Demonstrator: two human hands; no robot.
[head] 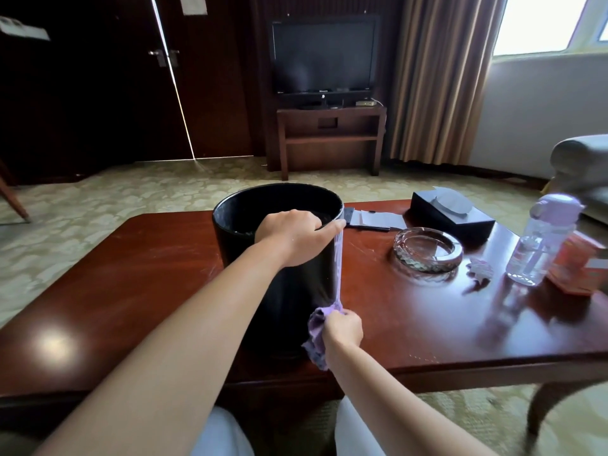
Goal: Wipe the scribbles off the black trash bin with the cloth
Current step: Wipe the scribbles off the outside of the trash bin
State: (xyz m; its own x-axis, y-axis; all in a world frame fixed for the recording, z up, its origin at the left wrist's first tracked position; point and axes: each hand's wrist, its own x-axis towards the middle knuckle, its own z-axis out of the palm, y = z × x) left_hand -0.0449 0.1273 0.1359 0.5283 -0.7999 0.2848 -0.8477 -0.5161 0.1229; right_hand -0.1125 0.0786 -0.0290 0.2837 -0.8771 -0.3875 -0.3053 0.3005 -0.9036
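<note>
- Carpeted room with a dark wooden door at upper left, a television [324, 55] on a wooden stand [330, 139] at upper centre, tan curtains [437, 77] and a bright window [549, 21] at upper right; a grey armchair [582, 159] shows at the right edge
- Across the middle of the frame runs a glossy reddish wooden table [131, 274]; light glares off its lower left part
- black trash bin [289, 291] stands upright on the table at centre frame, its round mouth open toward the top; scribbles cannot be made out on its dark wall
- left hand [292, 236] reaches over the near rim of the bin, fingers curled inside the rim and thumb outside, gripping it; the thumb tip also pins the top of a stretched lilac strip against the right of the rim
- right hand [342, 329] sits at lower centre, just beside the bin's lower right wall; its fingers are closed around the bunched purple cloth [317, 337], which spills below and left of the fist; the strip runs taut from it up to the left thumb
- right of the bin lie papers and a pen [371, 222], a dark tissue box [452, 212], a glass ashtray [427, 251], a small crumpled scrap [480, 269], a clear water bottle [543, 238] with a lilac cap, and an orange box [575, 268] touching the bottle's right side
</note>
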